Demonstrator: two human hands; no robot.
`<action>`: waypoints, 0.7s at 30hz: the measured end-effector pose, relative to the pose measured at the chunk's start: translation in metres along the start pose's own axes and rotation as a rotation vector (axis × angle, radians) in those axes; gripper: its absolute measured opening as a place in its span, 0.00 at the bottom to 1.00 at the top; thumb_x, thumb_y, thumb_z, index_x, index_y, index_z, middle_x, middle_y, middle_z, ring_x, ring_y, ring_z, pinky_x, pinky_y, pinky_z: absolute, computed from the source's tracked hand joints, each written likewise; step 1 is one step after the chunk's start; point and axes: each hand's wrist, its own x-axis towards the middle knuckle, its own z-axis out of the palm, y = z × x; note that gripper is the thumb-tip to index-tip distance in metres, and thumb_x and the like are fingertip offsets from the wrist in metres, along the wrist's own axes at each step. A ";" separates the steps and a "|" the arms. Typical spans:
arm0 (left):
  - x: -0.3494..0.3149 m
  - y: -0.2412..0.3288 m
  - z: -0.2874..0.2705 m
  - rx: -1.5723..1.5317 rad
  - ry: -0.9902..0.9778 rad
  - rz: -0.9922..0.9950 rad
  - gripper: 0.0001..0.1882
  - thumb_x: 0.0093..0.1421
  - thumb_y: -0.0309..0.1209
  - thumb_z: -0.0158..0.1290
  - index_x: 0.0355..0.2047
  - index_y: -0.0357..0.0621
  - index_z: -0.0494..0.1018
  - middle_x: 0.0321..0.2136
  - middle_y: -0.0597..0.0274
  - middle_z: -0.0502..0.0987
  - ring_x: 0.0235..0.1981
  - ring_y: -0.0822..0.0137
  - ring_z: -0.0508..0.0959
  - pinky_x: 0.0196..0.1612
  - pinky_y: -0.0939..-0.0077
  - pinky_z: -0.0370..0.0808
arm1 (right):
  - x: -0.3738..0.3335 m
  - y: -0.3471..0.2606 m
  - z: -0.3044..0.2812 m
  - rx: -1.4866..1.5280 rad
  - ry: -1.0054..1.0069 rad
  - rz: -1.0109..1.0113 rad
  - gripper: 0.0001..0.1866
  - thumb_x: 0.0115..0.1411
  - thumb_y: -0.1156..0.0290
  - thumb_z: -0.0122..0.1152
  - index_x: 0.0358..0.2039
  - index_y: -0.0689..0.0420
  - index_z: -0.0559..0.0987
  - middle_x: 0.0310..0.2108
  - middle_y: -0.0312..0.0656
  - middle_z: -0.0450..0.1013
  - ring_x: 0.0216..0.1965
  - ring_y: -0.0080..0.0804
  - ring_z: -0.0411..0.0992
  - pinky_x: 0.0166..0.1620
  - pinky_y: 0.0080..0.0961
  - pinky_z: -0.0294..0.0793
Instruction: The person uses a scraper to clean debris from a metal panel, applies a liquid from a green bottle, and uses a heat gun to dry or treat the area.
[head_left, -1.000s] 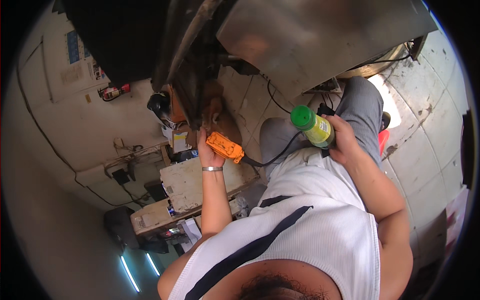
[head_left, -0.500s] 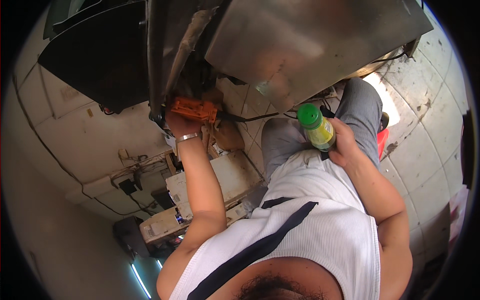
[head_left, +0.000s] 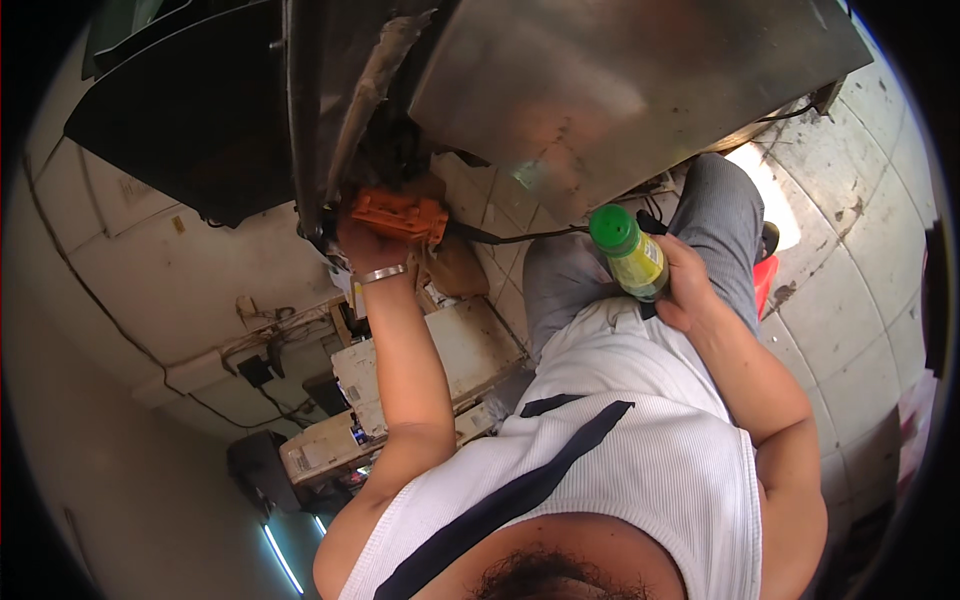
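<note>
My left hand (head_left: 368,248) is closed around an orange corded power tool (head_left: 402,215). Its working end is hidden behind the hand and the dark metal part beside it, so the exact kind cannot be told. A black cord (head_left: 497,238) runs off to the right from the tool. In my right hand (head_left: 686,285), close to my lap, is a clear plastic bottle (head_left: 638,268) with a yellow label. Its green cap (head_left: 614,230) is on and has a small dark spot or hole in it. The bottle leans with its cap away from me.
A big smooth metal sheet (head_left: 640,90) extends across the top right, above my knees. At upper left hangs a black panel (head_left: 185,120) next to a long metal bar (head_left: 305,110). A worn white cabinet (head_left: 465,345) stands below my left arm. Tiled floor (head_left: 850,290) lies at right.
The power tool and my left hand have shifted slightly right and down in view. The bottle has moved a touch left, still in my right hand.
</note>
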 end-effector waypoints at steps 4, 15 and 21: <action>-0.011 -0.012 0.012 -0.038 -0.011 0.051 0.12 0.66 0.37 0.43 0.35 0.45 0.73 0.33 0.59 0.77 0.37 0.59 0.78 0.43 0.56 0.77 | -0.004 0.001 0.004 -0.002 0.014 0.009 0.10 0.64 0.68 0.56 0.41 0.60 0.71 0.37 0.42 0.75 0.37 0.31 0.76 0.42 0.30 0.76; -0.097 -0.043 0.057 0.096 -0.195 -0.156 0.09 0.65 0.35 0.48 0.38 0.45 0.74 0.30 0.61 0.79 0.33 0.58 0.80 0.40 0.57 0.77 | -0.005 -0.001 0.002 0.005 -0.007 -0.018 0.10 0.65 0.68 0.55 0.41 0.59 0.71 0.37 0.42 0.75 0.37 0.31 0.76 0.43 0.31 0.77; -0.086 -0.057 0.011 0.117 -0.070 -0.326 0.09 0.63 0.31 0.51 0.44 0.46 0.71 0.31 0.61 0.77 0.31 0.56 0.81 0.36 0.58 0.80 | -0.012 -0.004 0.006 0.019 0.005 -0.011 0.09 0.65 0.68 0.55 0.41 0.58 0.71 0.36 0.41 0.75 0.38 0.30 0.75 0.43 0.31 0.76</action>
